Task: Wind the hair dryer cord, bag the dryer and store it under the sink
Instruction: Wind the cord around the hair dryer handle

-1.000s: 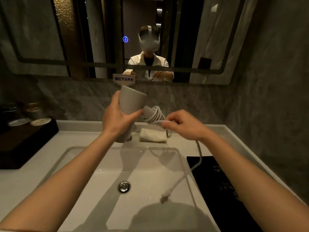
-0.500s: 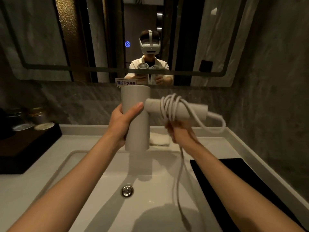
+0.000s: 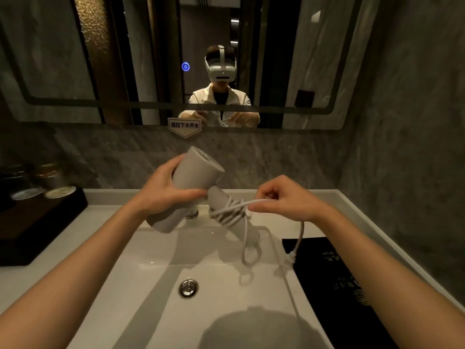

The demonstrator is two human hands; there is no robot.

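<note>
A pale grey hair dryer (image 3: 193, 180) is held above the white sink (image 3: 156, 268), its barrel tilted up to the left and its handle pointing down to the right. My left hand (image 3: 163, 192) grips the barrel. Several turns of the white cord (image 3: 229, 212) wrap the handle. My right hand (image 3: 281, 200) pinches the cord just right of the coils. From that hand the cord loops down over a black bag (image 3: 334, 280) lying on the counter's right side, and its far end trails into the basin.
The drain plug (image 3: 188, 287) sits mid-basin. A dark tray (image 3: 30, 222) with jars stands on the left counter. A mirror (image 3: 151, 59) and a small sign (image 3: 185, 126) are on the back wall. A stone wall closes the right side.
The dryer has tipped from upright to slanted, handle now pointing down-right. My right hand came from under the handle up to its right side, drawing the cord across the coils.
</note>
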